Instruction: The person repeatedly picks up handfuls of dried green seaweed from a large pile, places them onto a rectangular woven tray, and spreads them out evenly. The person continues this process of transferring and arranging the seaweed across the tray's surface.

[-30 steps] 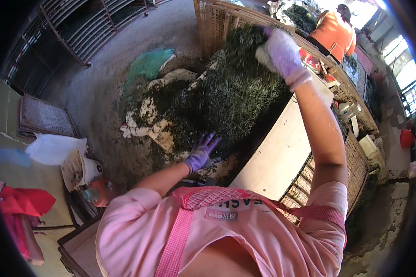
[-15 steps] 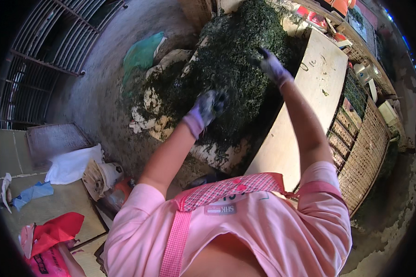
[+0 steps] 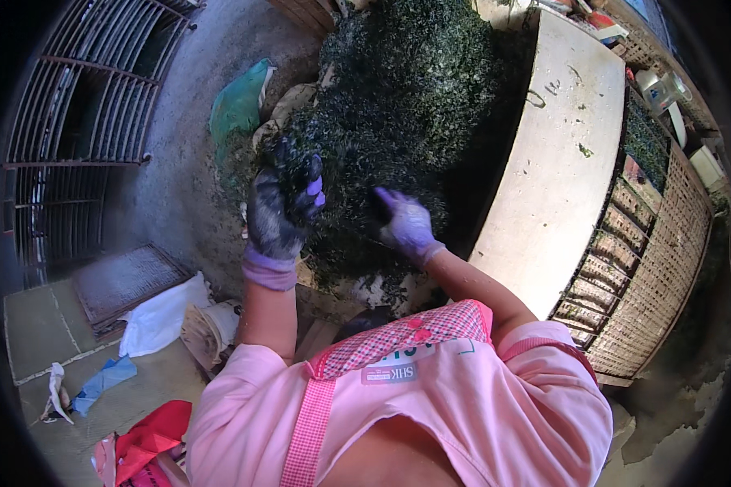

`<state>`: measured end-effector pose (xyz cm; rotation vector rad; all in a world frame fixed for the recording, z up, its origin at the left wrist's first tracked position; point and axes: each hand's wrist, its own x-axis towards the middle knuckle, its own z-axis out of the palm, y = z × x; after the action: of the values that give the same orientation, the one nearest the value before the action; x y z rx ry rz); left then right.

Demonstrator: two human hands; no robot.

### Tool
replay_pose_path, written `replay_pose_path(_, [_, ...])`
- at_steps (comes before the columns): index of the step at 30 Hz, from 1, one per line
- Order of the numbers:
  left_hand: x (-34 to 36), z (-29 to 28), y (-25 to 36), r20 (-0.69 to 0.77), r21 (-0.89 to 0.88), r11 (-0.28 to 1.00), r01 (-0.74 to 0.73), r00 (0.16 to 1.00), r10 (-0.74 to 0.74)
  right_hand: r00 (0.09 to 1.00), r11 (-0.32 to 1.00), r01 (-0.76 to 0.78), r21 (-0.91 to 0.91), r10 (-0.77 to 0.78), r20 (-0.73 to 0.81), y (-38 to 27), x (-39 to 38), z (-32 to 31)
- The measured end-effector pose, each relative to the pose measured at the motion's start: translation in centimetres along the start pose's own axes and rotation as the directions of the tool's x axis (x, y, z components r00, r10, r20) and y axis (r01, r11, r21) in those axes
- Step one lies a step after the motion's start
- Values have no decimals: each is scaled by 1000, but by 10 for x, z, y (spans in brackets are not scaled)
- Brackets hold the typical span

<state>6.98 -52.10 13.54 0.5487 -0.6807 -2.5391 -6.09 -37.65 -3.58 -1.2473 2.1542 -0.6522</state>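
The left hand (image 3: pixel 278 213), in a purple glove darkened with clinging bits, was raised with its fingers curled around a clump of dark green leaves (image 3: pixel 294 166), held just above the near edge of the big leaf pile (image 3: pixel 406 89). The right hand (image 3: pixel 406 223), also gloved in purple, lay close beside it with fingers pushed into the pile's lower edge; whether it gripped anything could not be told. The pile spread away from both hands. To the right of the right hand ran a pale flat board (image 3: pixel 556 162), with woven bamboo trays (image 3: pixel 666 243) beyond. Left of the left hand stood metal racks (image 3: pixel 81 105), and a green sack (image 3: pixel 240 101) lay beside the pile.
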Motion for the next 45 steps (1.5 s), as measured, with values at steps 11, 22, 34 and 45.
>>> replay_pose_path(11, [-40, 79, 59, 280, 61, 983, -174, 948, 151, 896, 906, -424, 22, 415, 160, 18, 146, -6])
replay_pose_path(22, [-17, -117, -19, 60, 130, 959, 252, 963, -261, 989, 998, 68, -16, -69, -128, -55, 37, -61])
replay_pose_path(34, [-5, -102, -75, 219, 48, 962, 270, 936, -274, 820, 784, 410, -467, -540, -187, -197, 32, -176])
replay_pose_path(45, [-13, -25, -50, -92, 50, 998, 34, 995, -30, 924, 786, 373, -493, -362, 122, 17, -81, 17])
